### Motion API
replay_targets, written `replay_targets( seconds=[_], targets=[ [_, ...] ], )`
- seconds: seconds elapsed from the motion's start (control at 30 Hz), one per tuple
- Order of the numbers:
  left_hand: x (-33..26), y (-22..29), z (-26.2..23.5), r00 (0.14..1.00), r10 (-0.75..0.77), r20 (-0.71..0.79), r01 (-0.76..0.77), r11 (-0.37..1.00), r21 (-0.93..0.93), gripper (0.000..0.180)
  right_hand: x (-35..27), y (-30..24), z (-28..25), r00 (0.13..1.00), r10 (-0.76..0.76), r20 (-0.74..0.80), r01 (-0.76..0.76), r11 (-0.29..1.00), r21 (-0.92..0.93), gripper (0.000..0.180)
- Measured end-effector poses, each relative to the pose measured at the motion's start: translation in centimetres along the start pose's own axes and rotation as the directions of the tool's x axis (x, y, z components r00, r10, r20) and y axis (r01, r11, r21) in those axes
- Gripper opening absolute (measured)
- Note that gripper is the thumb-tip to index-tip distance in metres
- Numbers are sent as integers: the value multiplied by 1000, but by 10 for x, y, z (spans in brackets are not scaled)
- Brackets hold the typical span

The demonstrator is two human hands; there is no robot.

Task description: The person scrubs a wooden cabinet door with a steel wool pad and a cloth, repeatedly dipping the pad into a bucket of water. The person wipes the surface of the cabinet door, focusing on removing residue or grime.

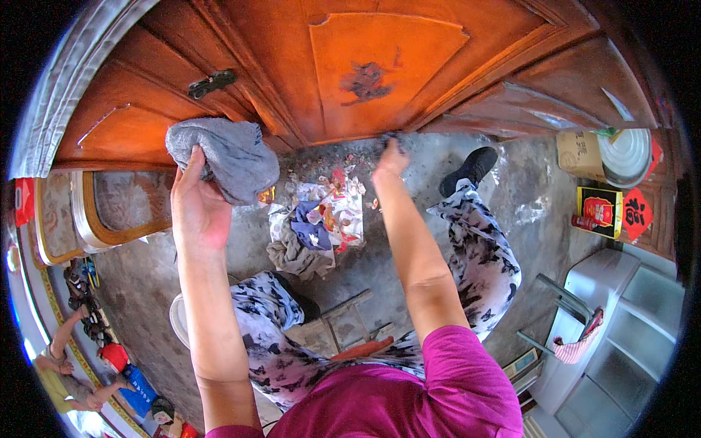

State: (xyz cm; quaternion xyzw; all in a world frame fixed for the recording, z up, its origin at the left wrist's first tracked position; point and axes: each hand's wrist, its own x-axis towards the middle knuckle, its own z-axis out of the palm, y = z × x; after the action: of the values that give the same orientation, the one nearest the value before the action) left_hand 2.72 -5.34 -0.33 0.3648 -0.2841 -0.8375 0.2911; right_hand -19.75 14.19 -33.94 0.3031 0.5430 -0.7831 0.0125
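My left hand is raised with its fingers and thumb closed on a folded grey cloth, held up against the orange-brown wooden door. At the lower edge of the door, my right hand is closed around a small dark thing; its kind does not show clearly. A dark rough patch marks the door's middle panel, and a black handle sits to its left. Between my arms, torn paper scraps and crumpled rags lie heaped on the floor.
My dark shoe stands on the concrete floor. A wooden frame lies between my legs. To the right are a cardboard box, a yellow-and-black box, a metal-framed chair and a white cabinet. Another person is at lower left.
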Motion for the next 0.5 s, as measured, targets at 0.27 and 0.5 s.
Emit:
replay_targets(
  seconds=[0.27,0.5],
  targets=[
    [0,-2,5,1000,19,-9,-18,997,81,34,-13,-19,-6,976,129,174,-70,949,-309,62],
    [3,-2,-8,996,79,-32,-76,992,97,31,-24,-40,4,971,223,-88,-231,968,-98,56]
  ],
)
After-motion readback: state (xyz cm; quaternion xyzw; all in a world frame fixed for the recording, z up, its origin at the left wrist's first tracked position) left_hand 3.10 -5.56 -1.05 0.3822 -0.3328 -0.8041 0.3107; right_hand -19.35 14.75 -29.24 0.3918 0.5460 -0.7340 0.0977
